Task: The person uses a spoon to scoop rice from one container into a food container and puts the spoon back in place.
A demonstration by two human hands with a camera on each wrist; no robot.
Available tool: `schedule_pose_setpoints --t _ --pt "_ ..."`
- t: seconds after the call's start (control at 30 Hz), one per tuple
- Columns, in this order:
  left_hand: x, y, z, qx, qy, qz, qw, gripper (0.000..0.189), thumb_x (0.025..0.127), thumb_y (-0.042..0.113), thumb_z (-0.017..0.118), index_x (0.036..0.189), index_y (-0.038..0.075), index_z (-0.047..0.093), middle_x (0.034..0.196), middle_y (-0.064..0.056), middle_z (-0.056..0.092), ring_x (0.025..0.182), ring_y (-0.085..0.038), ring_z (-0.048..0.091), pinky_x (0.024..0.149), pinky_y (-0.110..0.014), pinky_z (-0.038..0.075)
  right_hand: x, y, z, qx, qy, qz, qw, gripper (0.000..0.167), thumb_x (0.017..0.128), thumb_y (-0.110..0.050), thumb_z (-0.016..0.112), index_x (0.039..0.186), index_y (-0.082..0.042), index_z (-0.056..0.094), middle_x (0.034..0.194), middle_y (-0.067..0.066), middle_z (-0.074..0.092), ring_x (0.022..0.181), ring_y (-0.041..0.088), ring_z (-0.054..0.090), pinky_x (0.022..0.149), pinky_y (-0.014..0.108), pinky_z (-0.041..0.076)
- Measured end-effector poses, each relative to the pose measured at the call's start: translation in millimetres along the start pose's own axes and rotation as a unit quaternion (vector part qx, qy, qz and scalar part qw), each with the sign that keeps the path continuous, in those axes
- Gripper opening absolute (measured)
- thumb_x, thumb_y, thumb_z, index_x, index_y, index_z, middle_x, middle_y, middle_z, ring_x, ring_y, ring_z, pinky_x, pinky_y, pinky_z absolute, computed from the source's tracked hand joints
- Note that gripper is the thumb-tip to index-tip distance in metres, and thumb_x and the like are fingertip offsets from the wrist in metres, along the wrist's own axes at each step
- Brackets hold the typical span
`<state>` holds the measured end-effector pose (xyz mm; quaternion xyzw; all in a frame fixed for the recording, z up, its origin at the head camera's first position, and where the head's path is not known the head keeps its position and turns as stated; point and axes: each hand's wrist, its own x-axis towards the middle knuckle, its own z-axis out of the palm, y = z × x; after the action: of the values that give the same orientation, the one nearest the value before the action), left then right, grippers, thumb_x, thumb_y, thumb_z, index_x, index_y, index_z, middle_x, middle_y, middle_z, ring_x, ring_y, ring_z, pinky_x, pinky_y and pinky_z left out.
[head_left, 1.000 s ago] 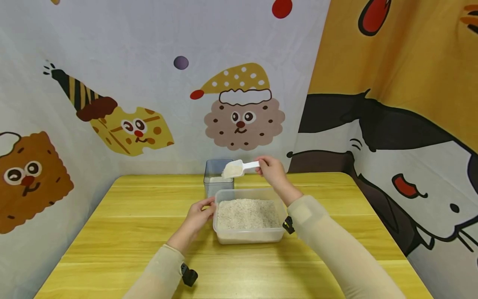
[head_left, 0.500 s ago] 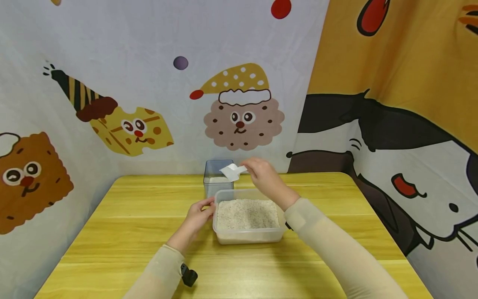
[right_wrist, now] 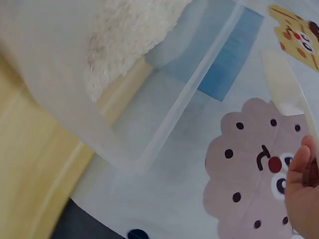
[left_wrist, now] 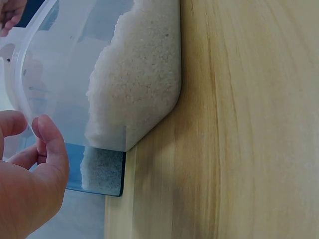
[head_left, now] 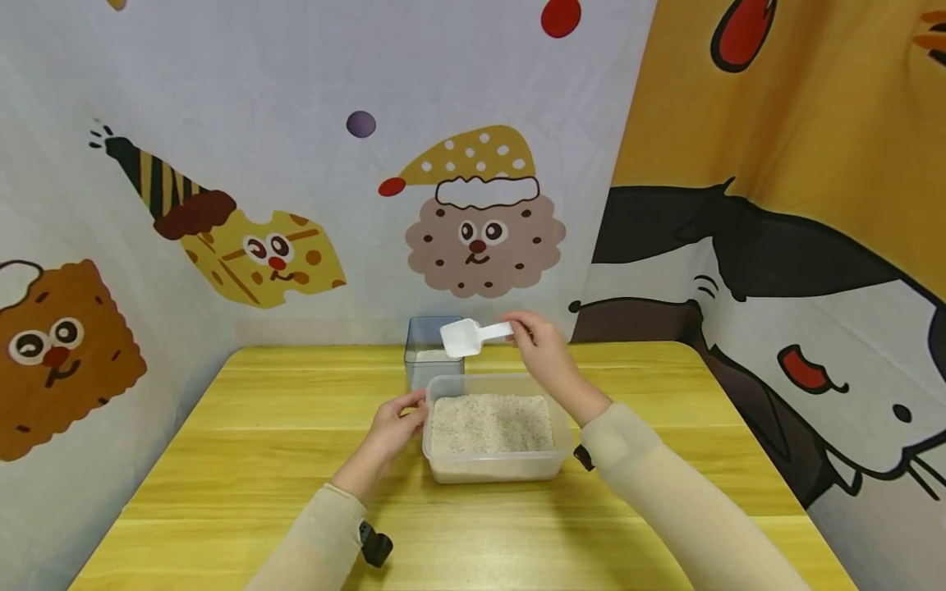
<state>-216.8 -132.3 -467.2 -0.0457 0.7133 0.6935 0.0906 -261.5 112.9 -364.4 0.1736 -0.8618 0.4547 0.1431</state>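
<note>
My right hand (head_left: 545,355) grips a white plastic scoop (head_left: 461,338) by its handle, up in the air at the right edge of a small blue-tinted clear container (head_left: 434,379). The scoop's bowl looks empty; pale rice lies inside the blue container. Nearer to me stands a larger clear plastic tub (head_left: 493,469) holding rice (head_left: 491,423). My left hand (head_left: 390,428) is at the tub's left side. In the left wrist view, its thumb and fingers (left_wrist: 52,139) pinch the rim. The right wrist view shows the scoop (right_wrist: 284,89) ahead of the fingers.
Both containers stand on a yellow wood-grain table (head_left: 259,460), the blue one behind the tub near the back edge. A cloth with cartoon prints (head_left: 296,98) hangs behind and at both sides.
Rice was in the scoop a second ago. My right hand tipped the scoop over the blue container, then drew back right, leaving the bowl bare. My left hand has stayed at the tub.
</note>
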Motion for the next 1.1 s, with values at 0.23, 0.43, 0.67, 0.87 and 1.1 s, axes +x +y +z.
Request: schedule_pose_setpoints --t 0.23,0.43,0.67,0.87,1.1 --pt "-0.3 0.4 0.0 -0.005 0.004 -0.004 1.0000 0.039 0.095 0.006 0.054 0.133 -0.002 0.052 0.118 -0.014 0.051 0.096 -0.013 0.055 0.079 -0.025 0.051 -13.1 12 -17 0.162 0.032 0.124 0.9785 0.027 0.100 -0.012 0.047 0.111 0.004 0.065 0.081 0.017 0.066 0.067 0.017 0.058 0.062 0.025 0.053" --pt "0.7 -0.4 0.8 -0.003 0.007 -0.005 1.0000 0.039 0.094 0.006 0.054 0.132 -0.002 0.052 0.118 -0.015 0.051 0.092 -0.009 0.055 0.077 -0.023 0.051 -33.7 21 -30 0.206 0.029 0.171 0.9632 0.028 0.100 -0.010 0.046 0.113 0.010 0.061 0.072 -0.001 0.064 0.062 0.008 0.056 0.060 0.021 0.050" --pt "1.9 -1.1 0.8 0.001 0.006 -0.006 1.0000 0.039 0.094 0.006 0.055 0.133 -0.002 0.052 0.119 -0.016 0.051 0.092 -0.008 0.054 0.077 -0.022 0.050 -56.5 32 -42 0.181 0.015 0.185 0.9659 0.029 0.100 -0.011 0.046 0.113 0.011 0.060 0.074 0.002 0.065 0.064 0.008 0.056 0.060 0.021 0.050" --pt "2.0 -1.7 0.8 -0.002 0.005 -0.005 1.0000 0.039 0.095 0.006 0.054 0.133 -0.002 0.052 0.119 -0.015 0.051 0.094 -0.009 0.055 0.078 -0.023 0.050 -67.5 39 -46 0.155 0.005 0.187 0.9701 0.027 0.100 -0.010 0.047 0.111 0.009 0.062 0.079 0.012 0.066 0.065 0.009 0.056 0.060 0.022 0.050" --pt "1.8 -1.8 1.2 -0.003 0.006 -0.002 1.0000 0.039 0.094 0.006 0.055 0.132 -0.002 0.053 0.117 -0.014 0.051 0.095 -0.012 0.056 0.078 -0.023 0.051 -77.8 45 -49 0.041 -0.043 0.101 0.9932 0.022 0.098 -0.012 0.051 0.106 0.001 0.067 0.079 0.014 0.065 0.066 0.018 0.058 0.055 0.023 0.049"
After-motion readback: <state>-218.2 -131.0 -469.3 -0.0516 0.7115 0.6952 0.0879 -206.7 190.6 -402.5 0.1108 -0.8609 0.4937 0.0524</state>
